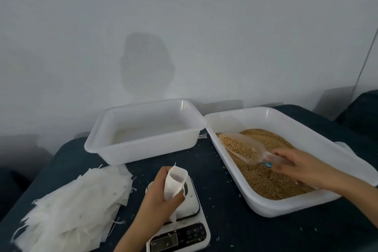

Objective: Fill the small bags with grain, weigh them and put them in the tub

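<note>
While left hand (157,197) pinches small bag (172,185) over scale (185,238), right hand (296,164) grips scoop (252,154) holding grain (231,143)

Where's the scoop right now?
Head view, right of centre: the right hand holds the loaded clear scoop over the grain in the right-hand tub.

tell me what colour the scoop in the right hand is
Clear plastic; the scoop shows best in the head view.

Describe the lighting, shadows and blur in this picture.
Head view: dim, even light; a soft rounded shadow on the wall; small glints on the left tub rim; whole frame slightly soft, the scale display unreadable.
</note>
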{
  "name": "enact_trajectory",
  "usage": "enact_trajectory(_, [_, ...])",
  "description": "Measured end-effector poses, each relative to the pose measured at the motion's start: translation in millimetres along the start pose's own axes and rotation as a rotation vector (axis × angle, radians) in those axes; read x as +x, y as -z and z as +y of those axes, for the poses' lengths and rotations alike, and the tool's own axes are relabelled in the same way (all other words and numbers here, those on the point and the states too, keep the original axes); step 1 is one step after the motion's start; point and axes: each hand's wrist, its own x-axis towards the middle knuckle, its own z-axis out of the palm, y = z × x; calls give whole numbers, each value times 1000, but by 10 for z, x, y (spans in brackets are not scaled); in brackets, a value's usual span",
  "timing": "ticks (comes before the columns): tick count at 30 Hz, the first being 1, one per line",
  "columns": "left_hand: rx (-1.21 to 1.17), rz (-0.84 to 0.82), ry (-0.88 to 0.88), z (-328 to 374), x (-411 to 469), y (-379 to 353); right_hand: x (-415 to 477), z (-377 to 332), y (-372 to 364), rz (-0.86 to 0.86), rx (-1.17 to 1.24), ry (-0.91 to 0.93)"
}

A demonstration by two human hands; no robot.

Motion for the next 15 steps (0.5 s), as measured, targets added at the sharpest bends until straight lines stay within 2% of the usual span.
enact_trajectory(7, [-43,13,26,21,22,-25,-73,-258,-17,-140,85,213])
enact_trajectory(15, [-28,18,51,-39,-16,38,78,-472,52,-236,-152,400])
